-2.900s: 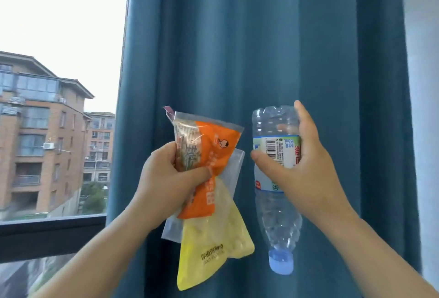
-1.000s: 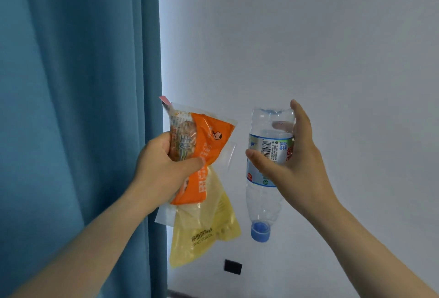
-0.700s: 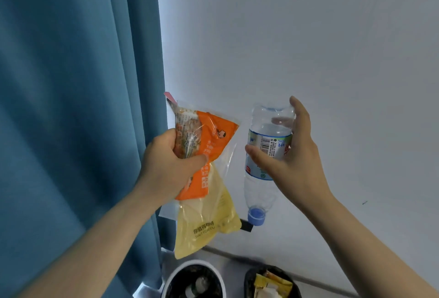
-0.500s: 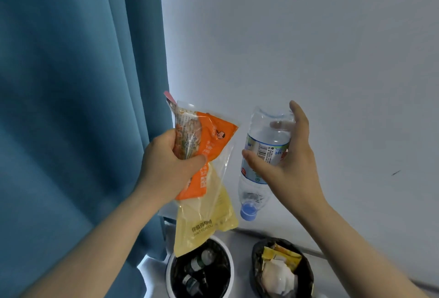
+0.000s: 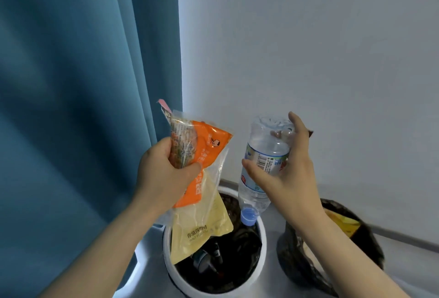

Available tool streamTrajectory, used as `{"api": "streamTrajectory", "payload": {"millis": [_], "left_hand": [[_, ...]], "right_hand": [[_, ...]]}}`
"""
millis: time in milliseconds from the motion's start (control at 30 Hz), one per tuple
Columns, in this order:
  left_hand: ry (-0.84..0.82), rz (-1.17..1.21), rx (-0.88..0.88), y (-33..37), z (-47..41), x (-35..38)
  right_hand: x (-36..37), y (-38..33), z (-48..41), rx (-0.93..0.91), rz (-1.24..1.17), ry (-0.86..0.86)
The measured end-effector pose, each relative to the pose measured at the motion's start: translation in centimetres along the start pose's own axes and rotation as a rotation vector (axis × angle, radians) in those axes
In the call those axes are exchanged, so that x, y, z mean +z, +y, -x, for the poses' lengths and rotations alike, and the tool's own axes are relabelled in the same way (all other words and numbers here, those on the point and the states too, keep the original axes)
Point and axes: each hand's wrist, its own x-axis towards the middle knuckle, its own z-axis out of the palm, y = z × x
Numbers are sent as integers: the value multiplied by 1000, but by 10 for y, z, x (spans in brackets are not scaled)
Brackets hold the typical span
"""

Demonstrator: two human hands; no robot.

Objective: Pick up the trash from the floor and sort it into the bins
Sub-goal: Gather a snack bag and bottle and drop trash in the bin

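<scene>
Two loads held, none binned yet: left grip clenched round snack wrappers above white bin (bottles inside), right grip wrapped round inverted plastic bottle, cap over same bin; black-bagged bin w/ wrappers at right; drops est. pending.

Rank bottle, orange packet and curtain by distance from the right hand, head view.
1. bottle: held in the right hand.
2. orange packet: to its left, gripped by the left hand.
3. curtain: far left.
</scene>
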Motion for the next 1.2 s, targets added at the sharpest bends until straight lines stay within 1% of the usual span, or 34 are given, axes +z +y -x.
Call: {"api": "streamTrajectory", "payload": {"millis": [100, 167, 267, 400, 667, 767, 900, 967, 1200], "left_hand": [[15, -23, -8, -71, 6, 38], [34, -29, -8, -105, 9, 55], [44, -11, -3, -134, 17, 68], [52, 4, -23, -153, 27, 75], [47, 17, -21, -169, 39, 86], [38, 15, -20, -166, 43, 90], [35, 7, 7, -158, 44, 95], [31, 18, 17, -153, 43, 98], [-45, 50, 72, -121, 37, 126]], "right_hand": [[42, 64, 29, 8, 5, 18], [63, 94, 43, 5, 4, 36], [84, 123, 61, -3, -1, 47], [98, 138, 78, 19, -25, 30], [110, 166, 98, 55, 8, 37], [107, 172, 102, 75, 10, 26], [95, 176, 103, 56, 48, 10], [83, 175, 100, 24, 107, -8], [8, 171, 95, -98, 446, -121]]}}
